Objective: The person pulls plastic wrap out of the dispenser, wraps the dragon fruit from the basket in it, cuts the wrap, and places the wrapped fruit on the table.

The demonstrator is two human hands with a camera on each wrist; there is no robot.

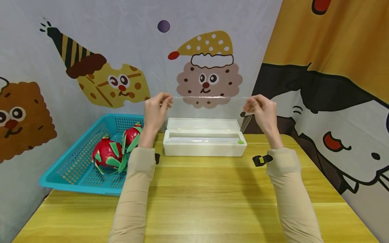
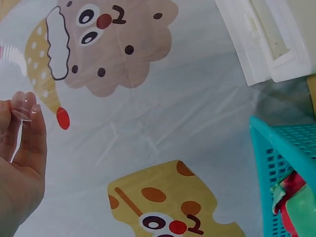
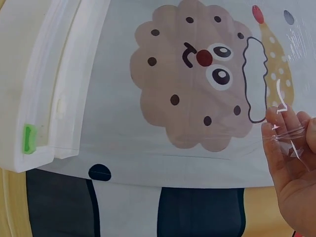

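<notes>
A sheet of clear cling film (image 1: 209, 98) is stretched between my two hands, above and behind its white dispenser box (image 1: 203, 150). My left hand (image 1: 155, 110) pinches the film's upper left corner between thumb and fingers. At the other end, my right hand (image 1: 265, 112) pinches the upper right corner, where the film bunches into creases (image 3: 291, 134). The box stands on the table with its lid (image 1: 203, 124) tipped back. A white roll (image 1: 205, 139) shows inside, and a small green cutter slider (image 1: 241, 142) sits at the right end of the front edge.
On the left, a blue plastic basket (image 1: 79, 189) holds two red dragon fruits (image 1: 107, 152) with green scales, partly behind my left forearm. The wooden table (image 1: 200, 202) reaches back to a cartoon-printed cloth (image 1: 121, 30).
</notes>
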